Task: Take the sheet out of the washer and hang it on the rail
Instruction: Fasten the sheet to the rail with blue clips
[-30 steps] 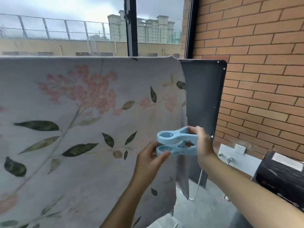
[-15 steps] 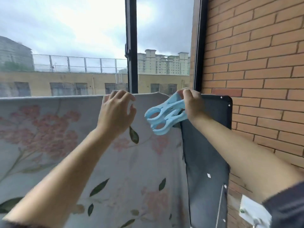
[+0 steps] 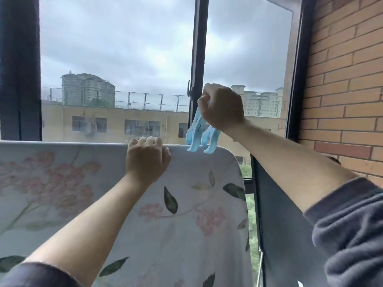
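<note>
The white sheet [image 3: 186,224] with pink flowers and dark green leaves hangs over the rail, which it hides completely. My left hand [image 3: 148,160] grips the sheet's top fold, fingers curled over it. My right hand [image 3: 222,107] is above and to the right, closed on two light blue clothes pegs [image 3: 200,137]. The pegs point down and their jaws touch the sheet's top edge near its right corner.
A dark panel [image 3: 290,224] hangs just right of the sheet. A brick wall [image 3: 348,90] stands close on the right. Behind the sheet is a window with a black frame [image 3: 198,59] and buildings outside.
My right hand has lifted the pegs and turned them jaws-down onto the sheet's top edge. My left hand moved right along the top fold and closed on it. The view tilted up.
</note>
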A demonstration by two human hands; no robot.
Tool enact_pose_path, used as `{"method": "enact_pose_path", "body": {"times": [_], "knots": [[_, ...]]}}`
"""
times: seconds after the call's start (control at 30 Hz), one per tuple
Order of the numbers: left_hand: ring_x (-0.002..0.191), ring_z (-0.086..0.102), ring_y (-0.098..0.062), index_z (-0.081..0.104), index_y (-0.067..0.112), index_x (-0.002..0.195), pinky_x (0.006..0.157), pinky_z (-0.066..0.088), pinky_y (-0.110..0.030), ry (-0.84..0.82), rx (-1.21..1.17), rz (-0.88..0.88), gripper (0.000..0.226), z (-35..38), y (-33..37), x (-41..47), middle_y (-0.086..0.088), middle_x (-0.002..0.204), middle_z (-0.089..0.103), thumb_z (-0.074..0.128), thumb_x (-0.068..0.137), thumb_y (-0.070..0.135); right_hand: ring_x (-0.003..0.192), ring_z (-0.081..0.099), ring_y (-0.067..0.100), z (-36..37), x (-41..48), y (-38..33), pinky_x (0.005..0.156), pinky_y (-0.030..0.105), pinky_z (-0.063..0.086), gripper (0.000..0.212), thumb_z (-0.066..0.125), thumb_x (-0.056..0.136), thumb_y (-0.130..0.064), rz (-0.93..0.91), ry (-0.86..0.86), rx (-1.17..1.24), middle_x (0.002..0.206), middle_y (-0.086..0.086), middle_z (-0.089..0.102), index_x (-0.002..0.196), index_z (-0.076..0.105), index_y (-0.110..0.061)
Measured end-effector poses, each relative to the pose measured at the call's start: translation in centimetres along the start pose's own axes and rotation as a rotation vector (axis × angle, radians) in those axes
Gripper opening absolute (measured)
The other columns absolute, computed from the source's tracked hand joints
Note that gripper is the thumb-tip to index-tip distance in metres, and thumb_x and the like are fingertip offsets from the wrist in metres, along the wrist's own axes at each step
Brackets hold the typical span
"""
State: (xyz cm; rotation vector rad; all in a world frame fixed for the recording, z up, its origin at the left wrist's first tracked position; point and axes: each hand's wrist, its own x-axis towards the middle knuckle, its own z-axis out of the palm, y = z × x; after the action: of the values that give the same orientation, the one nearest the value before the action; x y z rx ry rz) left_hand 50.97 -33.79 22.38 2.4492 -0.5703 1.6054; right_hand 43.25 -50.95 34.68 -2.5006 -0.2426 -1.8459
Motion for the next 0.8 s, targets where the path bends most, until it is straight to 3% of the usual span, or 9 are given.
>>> {"method": "enact_pose_path", "body": {"times": [0.23, 0.4, 0.53, 0.67, 0.73, 0.8], "knots": [[0.056, 0.055, -0.029, 0.06, 0.005, 0.072, 0.066, 0.045, -0.037, 0.1, 0.01, -0.005, 0.034, 0.0, 0.2, -0.1, -0.01, 0.06, 0.058, 0.037, 0.08, 0.029, 0.062, 0.051, 0.021, 2.6, 0.3, -0.1, 0.062, 0.028, 0.046, 0.018, 0.042, 0.082, -0.022, -0.126, -0.096, -0.004, 0.066, -0.002, 0.05, 0.069, 0.05, -0.013], [0.055, 0.052, -0.028, 0.056, 0.007, 0.068, 0.065, 0.043, -0.036, 0.119, 0.045, 0.001, 0.032, 0.2, 0.1, 0.0, -0.008, 0.059, 0.055, 0.037, 0.082, 0.028, 0.064, 0.048, 0.019, 4.4, -0.4, -0.4, 0.064, 0.026, 0.032, 0.02, 0.042, 0.086, -0.023, -0.113, -0.191, 0.041, 0.067, -0.003, 0.05, 0.067, 0.047, -0.016], [0.055, 0.053, -0.027, 0.056, 0.007, 0.069, 0.065, 0.043, -0.035, 0.114, 0.058, 0.009, 0.031, 0.5, 0.1, 0.0, -0.007, 0.06, 0.055, 0.037, 0.082, 0.028, 0.072, 0.053, 0.022, 4.7, 0.4, -0.3, 0.067, 0.029, 0.038, 0.026, 0.039, 0.088, -0.028, -0.03, -0.346, 0.052, 0.072, 0.001, 0.057, 0.071, 0.053, -0.015], [0.057, 0.054, -0.027, 0.057, 0.008, 0.07, 0.066, 0.043, -0.035, 0.085, 0.073, 0.009, 0.032, 0.6, 0.2, 0.1, -0.007, 0.061, 0.057, 0.037, 0.083, 0.029, 0.063, 0.049, 0.019, 4.1, 1.0, -0.2, 0.056, 0.027, 0.035, 0.032, 0.038, 0.089, -0.032, 0.031, -0.541, 0.114, 0.066, 0.0, 0.054, 0.063, 0.047, -0.017], [0.056, 0.053, -0.026, 0.056, 0.008, 0.07, 0.066, 0.043, -0.035, 0.081, 0.065, 0.006, 0.032, 0.5, 0.1, 0.1, -0.006, 0.061, 0.056, 0.036, 0.083, 0.029, 0.058, 0.045, 0.017, 3.9, 1.1, -0.2, 0.055, 0.028, 0.036, 0.034, 0.038, 0.09, -0.034, 0.037, -0.571, 0.122, 0.062, 0.0, 0.049, 0.061, 0.042, -0.018], [0.056, 0.052, -0.025, 0.056, 0.009, 0.07, 0.066, 0.043, -0.035, 0.088, 0.061, 0.018, 0.031, 0.5, -0.1, -0.1, -0.006, 0.061, 0.056, 0.036, 0.084, 0.029, 0.063, 0.049, 0.018, 3.9, 0.8, -0.4, 0.06, 0.029, 0.04, 0.035, 0.037, 0.091, -0.038, 0.026, -0.518, 0.112, 0.068, -0.001, 0.055, 0.065, 0.049, -0.018]]}}
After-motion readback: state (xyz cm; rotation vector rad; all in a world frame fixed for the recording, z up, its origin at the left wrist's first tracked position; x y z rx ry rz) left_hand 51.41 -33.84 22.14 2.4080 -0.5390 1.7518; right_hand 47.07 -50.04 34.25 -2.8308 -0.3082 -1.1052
